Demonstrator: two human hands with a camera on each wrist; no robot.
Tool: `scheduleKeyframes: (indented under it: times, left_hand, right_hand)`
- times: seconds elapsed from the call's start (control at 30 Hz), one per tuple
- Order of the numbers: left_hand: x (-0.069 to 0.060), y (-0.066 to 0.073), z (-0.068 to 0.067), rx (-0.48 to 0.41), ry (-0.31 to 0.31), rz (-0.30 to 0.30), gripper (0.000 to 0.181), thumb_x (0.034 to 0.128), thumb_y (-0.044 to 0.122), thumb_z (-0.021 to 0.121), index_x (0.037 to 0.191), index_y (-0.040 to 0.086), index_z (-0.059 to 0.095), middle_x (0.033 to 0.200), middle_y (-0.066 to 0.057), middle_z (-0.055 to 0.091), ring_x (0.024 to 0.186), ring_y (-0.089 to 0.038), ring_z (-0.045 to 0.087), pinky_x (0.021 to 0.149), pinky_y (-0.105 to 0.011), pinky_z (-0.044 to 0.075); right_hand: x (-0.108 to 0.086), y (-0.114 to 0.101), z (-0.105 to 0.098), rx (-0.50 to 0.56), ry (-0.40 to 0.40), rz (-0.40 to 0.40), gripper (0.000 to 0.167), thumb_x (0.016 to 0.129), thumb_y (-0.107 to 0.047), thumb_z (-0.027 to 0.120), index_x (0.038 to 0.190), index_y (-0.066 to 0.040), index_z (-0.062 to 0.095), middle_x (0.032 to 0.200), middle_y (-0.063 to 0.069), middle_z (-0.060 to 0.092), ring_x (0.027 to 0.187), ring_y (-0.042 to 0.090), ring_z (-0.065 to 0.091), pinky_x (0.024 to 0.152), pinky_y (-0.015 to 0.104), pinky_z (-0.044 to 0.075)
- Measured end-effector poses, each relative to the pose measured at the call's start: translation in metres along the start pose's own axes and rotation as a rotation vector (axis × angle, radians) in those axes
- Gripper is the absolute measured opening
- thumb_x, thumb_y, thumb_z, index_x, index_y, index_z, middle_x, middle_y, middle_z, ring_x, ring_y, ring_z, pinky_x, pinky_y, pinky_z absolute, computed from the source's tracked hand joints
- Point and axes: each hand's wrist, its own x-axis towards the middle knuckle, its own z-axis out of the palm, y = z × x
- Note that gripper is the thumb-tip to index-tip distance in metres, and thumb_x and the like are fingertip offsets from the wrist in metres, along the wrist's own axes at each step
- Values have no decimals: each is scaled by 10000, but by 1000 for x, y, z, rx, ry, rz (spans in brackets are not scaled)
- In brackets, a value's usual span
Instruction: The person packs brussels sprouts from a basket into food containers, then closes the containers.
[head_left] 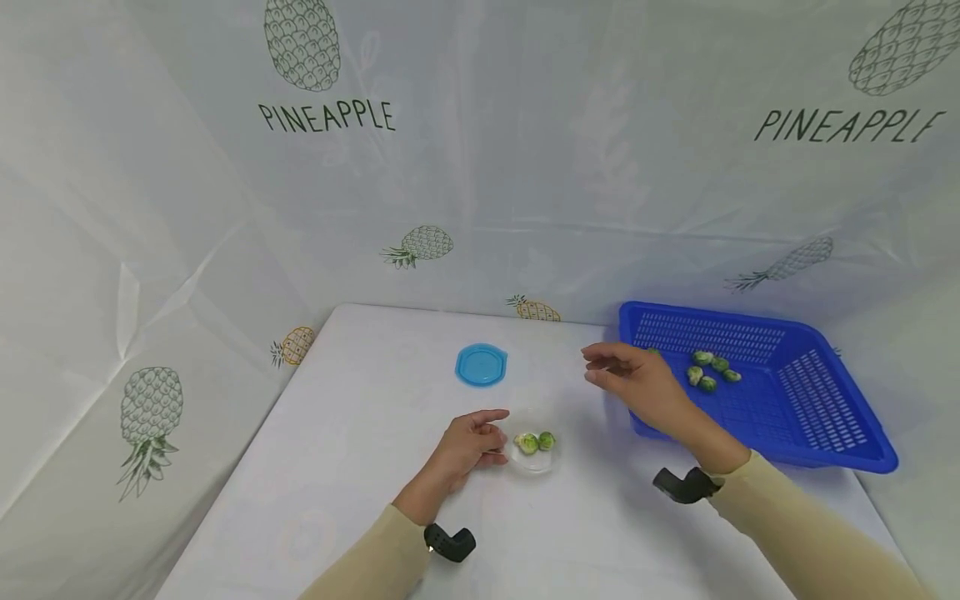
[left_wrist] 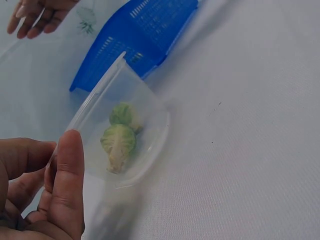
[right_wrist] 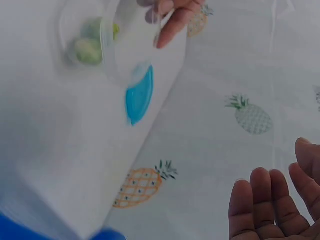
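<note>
Two Brussels sprouts (head_left: 528, 444) sit side by side in a small clear plastic container (left_wrist: 155, 125), which I see on the white bench (head_left: 360, 400) through the head camera. The left hand (head_left: 465, 446) is at the container's left side, and from its wrist camera I make out the fingers and thumb pinched on the clear rim. From that angle the two sprouts touch, one partly behind the other.

I find the right hand (head_left: 637, 379) raised by the near left part of a blue plastic basket (head_left: 750, 421), holding nothing. Its fingers are slightly bent, and the thumb stands apart from them (my right wrist view shows this best). A cluster of five sprouts (head_left: 707, 384) lies on the basket's floor, towards its left side, and a bit of green shows just behind the right hand.

Beyond the container, a light blue lid (head_left: 481, 365) lies flat on the bench, well apart from both hands. Each wrist of the person carries a black mount (head_left: 450, 543) beside a pale sleeve (head_left: 382, 554). Behind everything I have a whitish sheet (head_left: 525, 183) printed with pineapples and the word PINEAPPLE.
</note>
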Motion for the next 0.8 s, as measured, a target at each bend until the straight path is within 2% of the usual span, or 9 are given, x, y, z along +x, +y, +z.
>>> scheduleKeyframes:
  times: [0.2,0.3,0.4,0.53,0.67,0.8]
  left_hand:
    - [-1,1,-1,4,2,-4,501,980,-24,650,1476,5,584,917,-27,583,723,-134,669,733,-280,665]
    - [-1,1,-1,7,8,-6,494,984,-23,650,1473,8,589,921,-26,580,728,-134,667,735,-282,665]
    - [-1,1,-1,11,14,-7,486,986,-21,655,1467,11,597,926,-27,577,732,-136,669,736,-286,667]
    - [-1,1,-1,13,13,-1,486,983,-26,657,1465,5,599,922,-27,576,728,-137,675,734,-287,667]
    - [-2,1,-1,11,13,2,495,974,-39,657,1464,1,598,914,-26,581,719,-134,675,725,-282,665]
    - [-1,1,-1,11,14,1,502,966,-47,660,1462,0,601,911,-32,591,717,-136,676,723,-283,665]
  right_hand:
    - [6,-5,-28,0,-22,60,391,1041,-299,690,1393,-129,672,1347,99,699,1078,-32,660,887,157,584]
    - [10,-5,-41,-10,-35,78,422,1043,-338,681,1419,-147,662,1378,117,684,1096,-65,634,902,144,571]
    - [16,0,-53,-27,-47,96,449,1041,-390,671,1436,-179,650,1389,110,677,1097,-68,630,890,182,582]
    - [24,15,-68,-47,-60,123,489,1040,-430,659,1465,-189,627,1423,106,661,1087,-87,631,947,351,603]
    - [32,33,-83,-62,-83,162,542,1049,-448,637,1511,-173,582,1466,131,632,1121,-79,611,1057,515,545]
    - [39,49,-95,-85,-90,199,580,1050,-467,626,1546,-178,541,1486,139,616,1271,151,621,1095,599,510]
